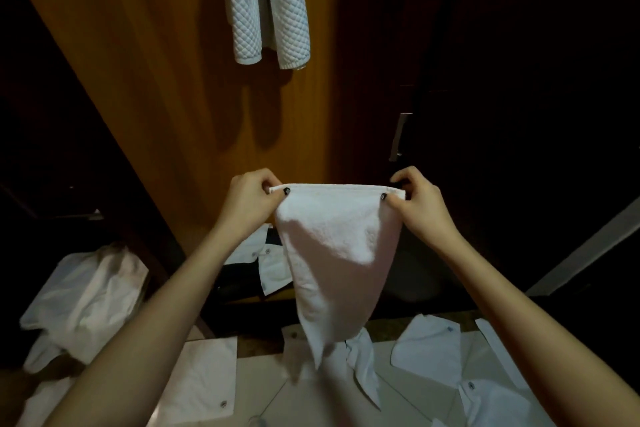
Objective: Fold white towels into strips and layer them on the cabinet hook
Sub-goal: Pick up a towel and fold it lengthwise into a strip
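A plain white terry towel (332, 253) hangs in the air in front of a brown wooden cabinet door (166, 87), stretched by its top hem between two hands. The left hand (247, 199) pinches the left corner between thumb and fingers, closed on the cloth; the right hand (420, 201) pinches the right corner the same way. The hem is taut and roughly level, while the body of the towel narrows downward to a loose point just above the scattered white cloths (429, 350) on the pale tiled floor (304, 402).

Higher on the door, a white quilted towel (266, 3) already hangs in two strips, well apart from the held one; the hook itself lies beyond the top edge of the view.

The fold looks barely begun. The risks seem to lie in the slack lower half: it may twist or bunch as the corners are brought together, giving an uneven strip. A light pinch could also let one corner slip, dropping the towel among the floor cloths. Layering later could drag the hung towel off its hook.
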A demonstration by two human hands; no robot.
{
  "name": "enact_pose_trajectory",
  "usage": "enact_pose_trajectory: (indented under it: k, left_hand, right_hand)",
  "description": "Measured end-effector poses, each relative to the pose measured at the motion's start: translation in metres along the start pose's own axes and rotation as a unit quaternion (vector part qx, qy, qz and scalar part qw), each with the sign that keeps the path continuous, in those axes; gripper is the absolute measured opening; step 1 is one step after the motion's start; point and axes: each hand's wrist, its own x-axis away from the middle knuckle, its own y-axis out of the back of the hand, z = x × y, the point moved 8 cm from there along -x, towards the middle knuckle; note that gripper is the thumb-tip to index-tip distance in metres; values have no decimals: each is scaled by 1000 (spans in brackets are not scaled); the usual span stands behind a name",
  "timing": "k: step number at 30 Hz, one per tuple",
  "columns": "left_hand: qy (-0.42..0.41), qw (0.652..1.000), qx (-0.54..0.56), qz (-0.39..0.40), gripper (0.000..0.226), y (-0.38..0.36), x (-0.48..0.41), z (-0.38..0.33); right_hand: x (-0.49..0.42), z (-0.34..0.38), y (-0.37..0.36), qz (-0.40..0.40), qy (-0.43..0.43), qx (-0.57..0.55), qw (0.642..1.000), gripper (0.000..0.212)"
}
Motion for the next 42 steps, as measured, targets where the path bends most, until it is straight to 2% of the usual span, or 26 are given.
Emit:
enact_pose_trajectory:
  k: [2,4,7,9,12,17,21,25,27,29,31,33,38,42]
  left_hand:
    - [32,999,-16,-3,8,-17,8,4]
    - [62,998,-8,-12,10,-31,16,5]
    - [79,995,56,-19,17,-46,23,0]
    - [85,989,117,-1,16,-53,23,-7]
    - [80,981,176,23,11,-56,22,-19]
    - [71,960,259,73,9,-55,21,-35]
    - [41,955,278,94,12,-51,21,-47]
    - [28,946,290,141,15,-50,19,-47]
    - [20,940,297,170,15,-52,20,-49]
    - [15,937,300,179,15,-51,20,-49]
    - [10,935,304,180,14,-49,18,-49]
    - [-2,931,314,185,14,-47,18,-51]
    - [-26,919,331,210,14,-46,18,-59]
    - [-45,922,306,233,17,-45,17,-64]
  right_hand:
    - [3,-3,-6,3,-6,34,999,34]
    - [13,3,-9,4,9,46,999,38]
    - [30,7,-13,19,15,22,999,35]
    - [36,11,-14,55,-2,-41,998,26]
    - [40,24,-13,110,-11,-122,986,28]
    - [39,39,2,94,12,-181,979,29]
    - [37,38,-7,171,-20,-233,957,31]
    - [42,40,-21,275,-11,-170,946,34]
    - [42,43,-23,267,9,-111,957,34]
    - [42,49,-24,237,43,-51,969,24]
    - [44,60,-25,207,101,17,973,13]
    - [45,70,-25,176,163,71,968,10]
    - [37,87,-17,113,225,105,962,26]
    - [33,91,-17,88,232,124,961,15]
